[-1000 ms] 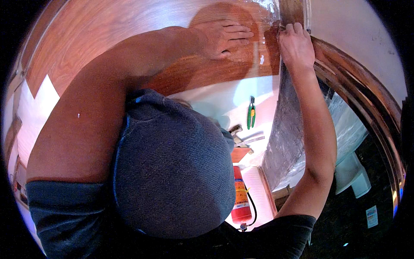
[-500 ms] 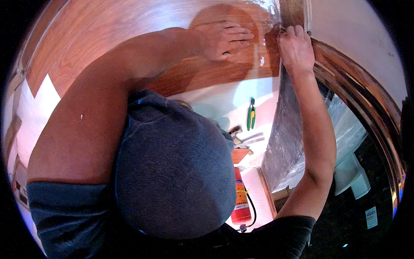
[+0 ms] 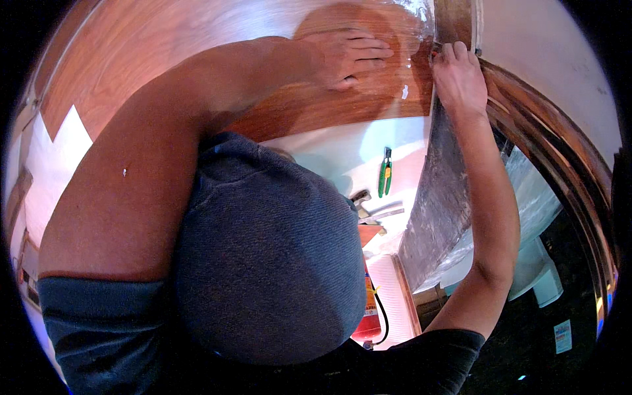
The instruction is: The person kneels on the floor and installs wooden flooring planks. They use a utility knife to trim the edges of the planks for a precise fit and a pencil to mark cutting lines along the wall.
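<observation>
My left hand lies flat, fingers stretched out, on a reddish-brown wood-grain sheet near its right end. At that end, by the dark frame, my right hand is closed with its fingers curled down. Whatever it pinches is hidden under the fingers; something small and dark shows just left of them. A white scrap sticks to the sheet between the hands. Below the sheet, a green utility knife rests on the pale surface.
A dark blue cap blocks the middle of the view. Beyond the knife lie a hammer and a red fire extinguisher with a black hose. Dark wooden moulding curves along the right, and a white toilet stands lower right.
The view has shifted slightly, so most things sit a little farther right. Both hands keep nearly the same places on the sheet, the left flat and the right closed.
</observation>
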Available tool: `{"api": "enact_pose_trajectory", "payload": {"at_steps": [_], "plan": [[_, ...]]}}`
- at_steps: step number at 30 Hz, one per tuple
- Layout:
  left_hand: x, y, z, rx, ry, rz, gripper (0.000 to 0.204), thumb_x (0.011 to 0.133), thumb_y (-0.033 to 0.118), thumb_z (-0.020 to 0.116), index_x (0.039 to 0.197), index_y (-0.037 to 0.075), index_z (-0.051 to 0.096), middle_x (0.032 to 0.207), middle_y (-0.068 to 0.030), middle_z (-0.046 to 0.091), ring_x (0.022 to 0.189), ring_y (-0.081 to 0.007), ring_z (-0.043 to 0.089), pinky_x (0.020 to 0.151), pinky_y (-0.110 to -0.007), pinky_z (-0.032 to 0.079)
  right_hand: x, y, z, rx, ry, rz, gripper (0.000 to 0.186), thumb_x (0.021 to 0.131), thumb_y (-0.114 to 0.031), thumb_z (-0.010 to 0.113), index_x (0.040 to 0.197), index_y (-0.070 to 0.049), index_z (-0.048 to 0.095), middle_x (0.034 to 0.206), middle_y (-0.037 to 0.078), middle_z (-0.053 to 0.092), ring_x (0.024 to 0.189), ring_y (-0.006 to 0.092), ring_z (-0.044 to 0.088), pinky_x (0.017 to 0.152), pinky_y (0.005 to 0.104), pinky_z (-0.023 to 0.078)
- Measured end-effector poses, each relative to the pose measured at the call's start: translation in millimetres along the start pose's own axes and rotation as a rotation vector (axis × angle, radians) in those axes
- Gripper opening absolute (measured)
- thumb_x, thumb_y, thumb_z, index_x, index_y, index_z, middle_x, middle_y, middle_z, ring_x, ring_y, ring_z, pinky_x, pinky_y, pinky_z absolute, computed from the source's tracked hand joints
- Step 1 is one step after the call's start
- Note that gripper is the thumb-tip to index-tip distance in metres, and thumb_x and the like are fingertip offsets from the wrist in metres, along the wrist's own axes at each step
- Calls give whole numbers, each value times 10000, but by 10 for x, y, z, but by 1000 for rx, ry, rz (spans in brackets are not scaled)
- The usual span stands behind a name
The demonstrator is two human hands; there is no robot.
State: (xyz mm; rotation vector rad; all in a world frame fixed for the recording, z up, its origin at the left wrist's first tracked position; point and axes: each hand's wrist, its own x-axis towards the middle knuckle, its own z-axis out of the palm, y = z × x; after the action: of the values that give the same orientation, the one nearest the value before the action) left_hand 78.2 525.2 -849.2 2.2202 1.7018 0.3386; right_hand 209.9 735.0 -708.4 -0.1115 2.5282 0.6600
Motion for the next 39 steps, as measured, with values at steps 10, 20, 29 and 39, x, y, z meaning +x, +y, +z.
{"api": "enact_pose_trajectory", "payload": {"at_steps": [10, 20, 29, 39], "plan": [[8, -2, 2, -5, -2, 4, 704, 984, 409, 634, 1577, 114, 397, 1696, -51, 297, 1576, -191, 233, 1315, -415, 150, -44, 22, 18, -38, 8, -67, 159, 875, -163, 622, 958, -87, 735, 1056, 50, 630, 1078, 226, 567, 907, 351, 495], [33, 8, 85, -43, 33, -9, 700, 988, 430, 637, 1570, 115, 406, 1695, -52, 294, 1577, -190, 226, 1313, -412, 159, -24, -11, 29, -42, 37, 4, 170, 848, -171, 660, 944, -101, 783, 1078, 48, 667, 1094, 225, 582, 910, 355, 502], [32, -67, 98, -32, 86, 45, 716, 977, 428, 646, 1562, 87, 413, 1687, -71, 311, 1566, -217, 259, 1304, -428, 181, -110, 26, -14, -42, -5, -95, 196, 870, -181, 638, 1000, -91, 754, 1078, 53, 654, 1096, 235, 571, 904, 367, 493], [51, -111, 161, -97, 210, 152, 802, 769, 366, 739, 1477, 68, 508, 1611, -140, 418, 1510, -339, 358, 1230, -513, 316, -966, -1256, -155, 957, 364, 395, 332, 949, -57, 565, 1268, -27, 649, 1015, 220, 598, 937, 399, 594, 808, 495, 509]]}}
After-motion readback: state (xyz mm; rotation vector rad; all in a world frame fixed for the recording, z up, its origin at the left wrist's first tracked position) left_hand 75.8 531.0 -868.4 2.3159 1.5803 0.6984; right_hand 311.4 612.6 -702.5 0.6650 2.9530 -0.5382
